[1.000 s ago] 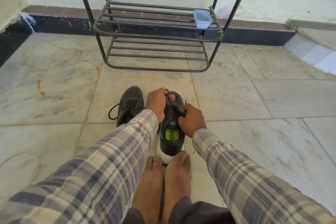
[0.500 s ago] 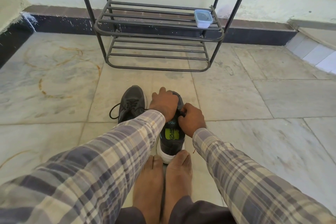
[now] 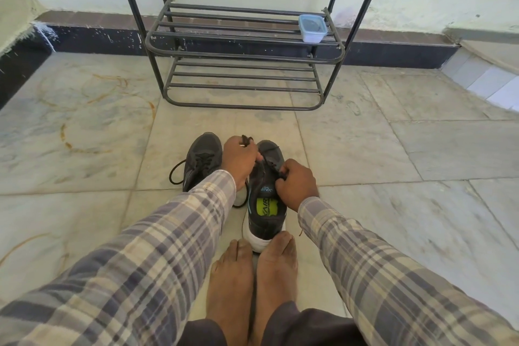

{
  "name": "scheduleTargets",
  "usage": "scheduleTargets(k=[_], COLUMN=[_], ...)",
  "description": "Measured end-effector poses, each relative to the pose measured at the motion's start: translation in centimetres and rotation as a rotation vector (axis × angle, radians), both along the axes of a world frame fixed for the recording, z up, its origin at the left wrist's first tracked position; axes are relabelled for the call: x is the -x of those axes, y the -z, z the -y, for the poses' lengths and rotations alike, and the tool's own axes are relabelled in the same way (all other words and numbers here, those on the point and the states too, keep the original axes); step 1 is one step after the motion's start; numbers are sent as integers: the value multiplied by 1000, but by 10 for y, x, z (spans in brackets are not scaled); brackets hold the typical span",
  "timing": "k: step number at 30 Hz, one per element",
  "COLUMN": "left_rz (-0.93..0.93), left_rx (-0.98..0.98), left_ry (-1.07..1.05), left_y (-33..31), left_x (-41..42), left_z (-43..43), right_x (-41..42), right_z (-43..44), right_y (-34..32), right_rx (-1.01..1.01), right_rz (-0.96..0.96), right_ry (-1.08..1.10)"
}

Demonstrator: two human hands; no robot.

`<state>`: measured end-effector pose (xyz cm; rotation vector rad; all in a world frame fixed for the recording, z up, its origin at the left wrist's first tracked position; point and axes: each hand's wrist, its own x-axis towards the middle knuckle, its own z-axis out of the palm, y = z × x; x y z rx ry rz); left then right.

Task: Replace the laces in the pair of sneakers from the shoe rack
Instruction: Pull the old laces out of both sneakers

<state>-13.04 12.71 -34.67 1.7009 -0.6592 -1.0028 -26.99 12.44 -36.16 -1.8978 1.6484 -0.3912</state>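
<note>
Two dark grey sneakers stand on the floor in front of my bare feet. The right sneaker (image 3: 266, 205) has a white heel and a green insole. My left hand (image 3: 240, 160) holds a bunch of dark lace (image 3: 246, 140) above its toe. My right hand (image 3: 297, 182) pinches the lace at the eyelets on the shoe's right side. The left sneaker (image 3: 202, 157) sits beside it, laced, with a loop of lace trailing out to the left; my left sleeve covers its heel.
A black metal shoe rack (image 3: 241, 45) stands against the wall ahead, with a small lidded plastic box (image 3: 312, 28) on its middle shelf. My bare feet (image 3: 252, 284) touch the right sneaker's heel. Marble floor tiles spread to both sides; a step rises at the far right.
My left hand has lifted off the toe of the right sneaker and moved left with lace bunched in it. My right hand stays at the eyelets.
</note>
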Motion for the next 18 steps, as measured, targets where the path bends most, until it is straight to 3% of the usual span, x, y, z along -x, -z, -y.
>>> scheduleTargets(k=[1, 5, 8, 10, 12, 15, 18], left_rz=[115, 932, 1293, 1425, 1448, 1334, 950], left_rx=[-20, -237, -330, -320, -276, -251, -177], left_ry=[91, 674, 799, 794, 734, 625, 364], left_y=[-1, -18, -26, -24, -20, -14, -9], left_x=[-1, 4, 12, 17, 17, 8, -2], left_z=[1, 2, 3, 4, 3, -5, -5], right_x=[0, -1, 0, 0, 0, 1, 0], right_z=[0, -1, 0, 0, 0, 0, 0], right_y=[0, -1, -2, -1, -1, -1, 0], right_rx=[-2, -11, -17, -22, -23, -6, 3], right_rz=[0, 1, -4, -6, 0, 10, 2], right_ry=[-1, -14, -22, -21, -16, -10, -9])
